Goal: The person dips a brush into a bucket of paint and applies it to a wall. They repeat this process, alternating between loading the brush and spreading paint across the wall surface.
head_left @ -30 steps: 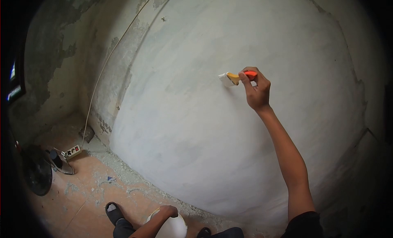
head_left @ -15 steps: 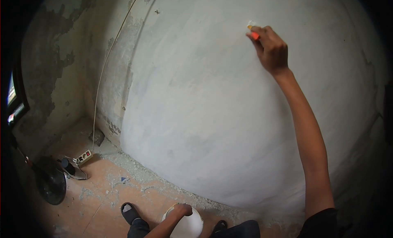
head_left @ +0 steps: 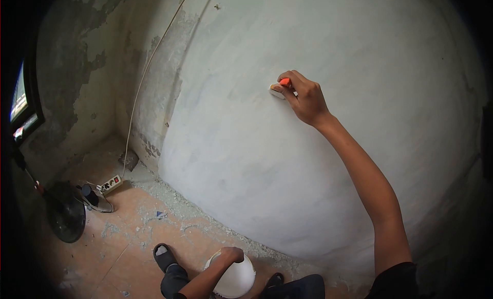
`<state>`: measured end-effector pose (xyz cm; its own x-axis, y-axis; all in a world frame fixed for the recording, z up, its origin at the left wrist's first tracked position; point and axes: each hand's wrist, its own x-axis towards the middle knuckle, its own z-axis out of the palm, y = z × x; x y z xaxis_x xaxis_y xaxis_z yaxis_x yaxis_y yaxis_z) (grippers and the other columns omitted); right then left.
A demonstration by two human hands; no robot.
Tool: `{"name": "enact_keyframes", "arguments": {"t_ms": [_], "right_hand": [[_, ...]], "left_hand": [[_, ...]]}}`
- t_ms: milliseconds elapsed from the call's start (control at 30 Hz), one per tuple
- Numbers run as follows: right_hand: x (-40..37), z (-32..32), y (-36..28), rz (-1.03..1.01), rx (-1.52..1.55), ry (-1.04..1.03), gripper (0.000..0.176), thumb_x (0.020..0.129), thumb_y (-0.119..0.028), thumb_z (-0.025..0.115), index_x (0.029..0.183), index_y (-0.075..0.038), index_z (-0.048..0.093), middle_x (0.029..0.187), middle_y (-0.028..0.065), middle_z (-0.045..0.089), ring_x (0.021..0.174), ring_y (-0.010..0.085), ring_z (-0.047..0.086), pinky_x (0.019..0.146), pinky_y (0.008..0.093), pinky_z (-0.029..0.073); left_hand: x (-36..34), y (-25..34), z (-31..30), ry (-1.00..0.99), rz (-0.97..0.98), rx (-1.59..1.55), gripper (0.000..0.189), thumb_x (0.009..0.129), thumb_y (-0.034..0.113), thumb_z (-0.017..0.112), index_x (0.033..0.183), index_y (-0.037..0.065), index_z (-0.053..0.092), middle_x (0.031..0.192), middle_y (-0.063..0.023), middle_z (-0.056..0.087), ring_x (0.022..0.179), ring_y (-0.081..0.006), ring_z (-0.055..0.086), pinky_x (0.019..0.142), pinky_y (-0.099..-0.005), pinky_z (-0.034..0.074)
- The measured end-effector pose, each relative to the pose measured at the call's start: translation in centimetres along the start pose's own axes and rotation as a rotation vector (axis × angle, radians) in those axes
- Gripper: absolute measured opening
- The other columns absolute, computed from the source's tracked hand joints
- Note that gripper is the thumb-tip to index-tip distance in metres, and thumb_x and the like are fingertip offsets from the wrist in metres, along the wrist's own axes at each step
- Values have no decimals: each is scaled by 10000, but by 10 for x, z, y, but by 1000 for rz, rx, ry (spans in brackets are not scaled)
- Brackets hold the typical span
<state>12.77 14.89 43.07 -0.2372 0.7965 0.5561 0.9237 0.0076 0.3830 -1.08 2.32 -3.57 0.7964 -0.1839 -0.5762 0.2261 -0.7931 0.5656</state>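
Gripping: right hand (head_left: 307, 99), orange-handled brush (head_left: 278, 89); left hand (head_left: 231, 255), round white bucket (head_left: 239, 281).

The right hand (head_left: 304, 97) hides most of the brush (head_left: 279, 88).

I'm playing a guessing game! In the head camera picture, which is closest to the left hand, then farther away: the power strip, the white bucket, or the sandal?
1. The white bucket: the left hand grips its rim, bottom middle.
2. The sandal: just left of the hand.
3. The power strip: much farther left and higher in the picture.
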Motion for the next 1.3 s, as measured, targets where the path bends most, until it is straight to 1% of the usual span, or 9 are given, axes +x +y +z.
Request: {"name": "enact_keyframes", "arguments": {"t_ms": [300,500,733,800,900,967,1133,1200,1300], "right_hand": [[69,-47,34,-401,-572,395,170,783,-230,625,815,-103,517,668,-7,524,544,133,534,412,249,424],[38,0,33,-392,-556,243,154,772,-182,629,879,-113,543,711,44,512,568,164,529,443,259,458],[-13,61,-30,-284,-290,-45,110,774,-130,612,856,-99,547,742,64,515,613,175,532,489,278,472],[-10,61,-41,-108,-92,-138,81,809,-142,582,839,-83,536,729,59,518,612,171,535,508,284,458],[12,59,-34,164,196,36,106,837,-167,559,828,-66,526,721,61,526,609,182,543,533,290,446],[22,62,-16,196,214,122,140,849,-192,550,828,-56,523,723,67,533,602,201,547,551,295,441],[72,9,5,19,-15,282,145,844,-212,556,832,-71,523,721,51,537,616,183,547,516,288,449],[77,2,12,-182,-356,394,124,831,-203,573,837,-87,530,728,32,535,623,166,539,489,269,462],[60,16,6,-269,-565,327,111,808,-189,595,838,-102,534,726,26,520,622,163,528,471,255,476]], "left_hand": [[-10,2,-8,17,-2,-42,360,746,253,480,1040,96,614,1091,-103,588,1009,-255,564,806,-386,459],[-20,13,-15,-38,-48,-33,325,800,191,464,1090,131,596,1166,-65,554,1084,-256,524,851,-419,420],[-9,-4,-10,36,-36,-60,344,776,216,462,1077,122,600,1138,-85,566,1059,-256,536,837,-412,432],[-16,-6,-9,47,-39,-65,364,750,242,470,1055,98,607,1097,-106,585,1028,-256,553,819,-395,451],[-23,-7,-8,42,-27,-85,360,748,234,469,1049,97,610,1098,-104,585,1026,-257,553,815,-387,453],[-26,-7,-10,49,-20,-96,348,747,207,464,1044,105,614,1098,-96,586,1027,-254,554,814,-384,453],[-22,-8,-11,39,-58,-110,339,751,182,457,1042,113,616,1110,-86,581,1039,-251,547,817,-380,451],[-23,-4,-12,48,-59,-108,337,752,177,456,1042,114,616,1116,-85,578,1044,-251,544,818,-378,451],[-24,0,-16,38,-38,-103,336,753,178,457,1042,111,616,1121,-85,575,1044,-249,544,816,-377,451]]}}
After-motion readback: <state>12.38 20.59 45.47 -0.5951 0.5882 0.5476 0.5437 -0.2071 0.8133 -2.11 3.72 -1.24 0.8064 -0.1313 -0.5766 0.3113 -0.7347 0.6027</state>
